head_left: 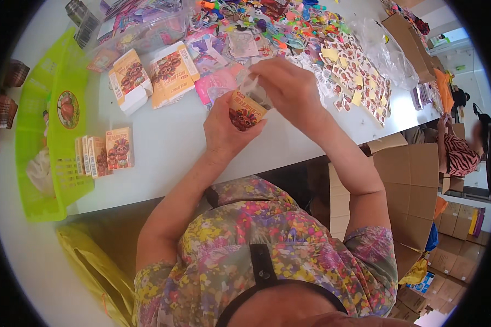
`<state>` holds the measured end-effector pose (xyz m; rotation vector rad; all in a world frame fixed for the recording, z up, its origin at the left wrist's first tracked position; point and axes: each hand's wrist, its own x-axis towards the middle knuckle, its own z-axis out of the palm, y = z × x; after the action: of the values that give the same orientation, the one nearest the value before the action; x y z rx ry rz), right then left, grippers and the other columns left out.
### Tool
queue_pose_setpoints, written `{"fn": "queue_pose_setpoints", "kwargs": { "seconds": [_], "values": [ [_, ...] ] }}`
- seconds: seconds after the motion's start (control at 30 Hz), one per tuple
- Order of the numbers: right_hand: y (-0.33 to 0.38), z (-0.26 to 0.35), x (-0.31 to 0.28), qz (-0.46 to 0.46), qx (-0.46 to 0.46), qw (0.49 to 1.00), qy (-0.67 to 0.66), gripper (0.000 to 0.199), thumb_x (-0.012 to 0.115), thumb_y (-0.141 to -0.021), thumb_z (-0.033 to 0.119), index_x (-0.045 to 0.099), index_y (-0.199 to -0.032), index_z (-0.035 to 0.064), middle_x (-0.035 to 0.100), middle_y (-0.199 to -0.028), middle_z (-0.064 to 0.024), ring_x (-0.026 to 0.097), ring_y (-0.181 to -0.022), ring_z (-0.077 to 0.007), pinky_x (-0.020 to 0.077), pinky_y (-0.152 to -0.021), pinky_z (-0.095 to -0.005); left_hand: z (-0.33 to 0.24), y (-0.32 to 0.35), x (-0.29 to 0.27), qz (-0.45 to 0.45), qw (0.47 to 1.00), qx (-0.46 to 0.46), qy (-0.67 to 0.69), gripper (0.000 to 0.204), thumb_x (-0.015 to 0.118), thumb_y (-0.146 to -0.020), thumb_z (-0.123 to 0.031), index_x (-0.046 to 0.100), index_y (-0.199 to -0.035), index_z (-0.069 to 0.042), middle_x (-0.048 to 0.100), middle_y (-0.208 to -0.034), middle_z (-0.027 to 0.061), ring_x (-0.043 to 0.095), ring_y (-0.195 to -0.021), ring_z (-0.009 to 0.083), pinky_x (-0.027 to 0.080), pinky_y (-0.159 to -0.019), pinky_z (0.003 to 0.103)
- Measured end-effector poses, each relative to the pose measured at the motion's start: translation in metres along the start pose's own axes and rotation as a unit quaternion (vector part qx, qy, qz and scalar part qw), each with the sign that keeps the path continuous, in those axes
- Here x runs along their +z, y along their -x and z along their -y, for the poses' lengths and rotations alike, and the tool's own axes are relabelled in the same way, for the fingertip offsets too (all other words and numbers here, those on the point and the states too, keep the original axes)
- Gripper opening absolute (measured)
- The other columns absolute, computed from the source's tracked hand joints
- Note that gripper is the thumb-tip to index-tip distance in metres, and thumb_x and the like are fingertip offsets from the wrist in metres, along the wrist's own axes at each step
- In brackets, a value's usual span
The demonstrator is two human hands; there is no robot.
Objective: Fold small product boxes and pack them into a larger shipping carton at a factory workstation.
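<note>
My left hand (223, 128) is wrapped round a small yellow-orange cardboard box (247, 112) with a cartoon figure on its front, held upright above the white table (185, 147). At the box's top edge my right hand (289, 90) pinches a pale, partly see-through piece (252, 87); its exact kind is unclear, and my fingers cover part of it. Two stacks of flat orange cartons, a left one (130, 80) and a right one (172, 75), lie just beyond my left hand. Several finished-looking small boxes (118, 149) stand in a row to the left.
A green plastic basket (30, 136) stands at the left edge. Far back are a clear plastic bin (142, 32) and a heap of colourful trinkets (267, 24). Sticker sheets (360, 82) and a clear plastic bag (384, 52) lie right. An open cardboard carton (406, 174) is beside my right arm.
</note>
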<state>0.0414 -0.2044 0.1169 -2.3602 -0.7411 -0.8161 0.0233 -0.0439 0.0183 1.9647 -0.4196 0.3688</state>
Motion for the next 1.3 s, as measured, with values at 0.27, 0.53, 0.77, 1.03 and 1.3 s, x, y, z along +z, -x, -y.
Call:
{"fn": "queue_pose_setpoints", "kwargs": {
  "seconds": [0.27,0.53,0.77,1.03,1.3],
  "values": [
    [-0.011,0.015,-0.006,0.084,0.198,0.956,-0.198,0.014,0.067,-0.084,0.001,0.069,-0.097,0.0006,0.068,-0.08,-0.0053,0.063,-0.067,-0.0103,0.0507,-0.061,-0.0228,0.004,-0.005,-0.002,0.012,1.0,-0.019,0.004,0.077,0.089,-0.064,-0.03,0.045,-0.119,0.0,0.064,-0.096,0.0131,0.068,-0.084,0.0217,0.056,-0.073,0.033],
    [-0.011,0.001,-0.005,0.178,0.342,0.895,-0.226,0.011,0.061,-0.088,-0.002,0.068,-0.096,-0.0015,0.067,-0.077,-0.0034,0.062,-0.068,-0.007,0.0493,-0.06,-0.022,0.008,-0.004,0.0,-0.019,0.999,0.014,0.048,0.076,0.089,-0.063,-0.025,0.045,-0.12,-0.001,0.064,-0.099,0.0138,0.068,-0.086,0.023,0.056,-0.073,0.034],
    [-0.002,-0.001,-0.006,0.1,0.091,0.991,-0.01,0.023,0.061,-0.078,-0.01,0.067,-0.096,0.0012,0.064,-0.097,-0.0101,0.066,-0.079,-0.024,0.0528,-0.065,-0.0297,0.004,-0.007,-0.004,-0.027,0.998,0.063,0.012,0.075,0.089,-0.062,-0.025,0.046,-0.119,-0.001,0.063,-0.098,0.0145,0.067,-0.083,0.0254,0.056,-0.073,0.035],
    [0.002,0.01,-0.011,0.116,-0.029,0.986,0.118,0.033,0.064,-0.065,-0.01,0.067,-0.095,0.0021,0.063,-0.096,-0.0088,0.065,-0.081,-0.0243,0.0539,-0.065,-0.0316,0.006,-0.006,-0.001,-0.022,0.998,0.031,0.04,0.074,0.088,-0.061,-0.025,0.048,-0.118,-0.002,0.061,-0.1,0.0138,0.065,-0.086,0.028,0.054,-0.073,0.037],
    [0.001,0.005,-0.02,0.183,0.003,0.979,-0.085,0.025,0.065,-0.077,-0.007,0.068,-0.1,0.0009,0.064,-0.087,-0.0089,0.063,-0.075,-0.0209,0.0529,-0.063,-0.0278,0.006,-0.006,-0.004,-0.024,0.998,0.058,0.014,0.077,0.089,-0.062,-0.027,0.047,-0.12,0.0,0.062,-0.101,0.0165,0.066,-0.089,0.0283,0.055,-0.077,0.036]
  ]
}}
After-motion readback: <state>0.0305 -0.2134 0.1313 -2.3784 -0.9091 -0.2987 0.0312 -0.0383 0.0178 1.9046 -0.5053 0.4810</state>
